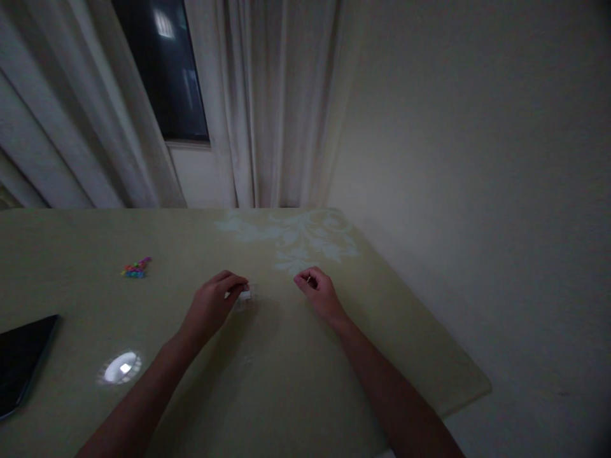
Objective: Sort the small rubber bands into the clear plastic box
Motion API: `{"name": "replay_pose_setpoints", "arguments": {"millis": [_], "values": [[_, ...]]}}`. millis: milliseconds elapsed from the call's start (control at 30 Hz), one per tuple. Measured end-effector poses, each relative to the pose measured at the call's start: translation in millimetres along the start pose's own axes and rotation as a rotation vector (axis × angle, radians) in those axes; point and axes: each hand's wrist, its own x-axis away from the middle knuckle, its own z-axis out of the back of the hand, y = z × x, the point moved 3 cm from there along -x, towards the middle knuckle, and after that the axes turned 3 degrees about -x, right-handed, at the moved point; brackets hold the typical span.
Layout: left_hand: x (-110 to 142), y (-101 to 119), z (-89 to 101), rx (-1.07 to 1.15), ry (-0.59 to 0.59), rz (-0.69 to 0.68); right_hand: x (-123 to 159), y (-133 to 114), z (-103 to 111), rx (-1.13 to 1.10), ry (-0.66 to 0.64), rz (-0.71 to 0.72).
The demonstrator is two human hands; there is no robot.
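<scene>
My left hand [214,298] is over the middle of the table, its thumb and forefinger closed at a small clear plastic container [250,305]. A white patch and a bit of red show at the container right by the fingertips. To the right, my right hand [322,296] hovers above the table with thumb and fingertips pinched together. Whatever it may hold is too small to make out. A gap of bare tabletop separates the two hands.
A small heap of bright coloured pieces [136,268] lies on the table [286,394] to the left. At the left edge rests a dark flat tablet-like device [23,356]. Curtains [267,102] hang behind, and a wall [453,159] runs along the right.
</scene>
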Motion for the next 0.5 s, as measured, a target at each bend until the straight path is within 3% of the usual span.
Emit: {"name": "replay_pose_setpoints", "arguments": {"millis": [67, 200, 367, 500], "values": [[-11.2, -8.5, -5.6, -0.117, -0.113, -0.037, -5.9, 5.5, 11.7, 0.107, 0.095, 0.06], [-20.0, -13.0, -15.1, -0.157, -0.178, -0.073, -9.5, 13.5, 21.0, 0.292, 0.167, 0.146], [-7.9, -25.9, -14.3, -0.152, -0.104, -0.013, -6.9, 28.4, 16.3, 0.577, 0.069, 0.035], [15.4, -44.6, -10.3, -0.071, -0.047, 0.078, -9.5, 31.5, 13.8, 0.655, -0.04, 0.02]]}}
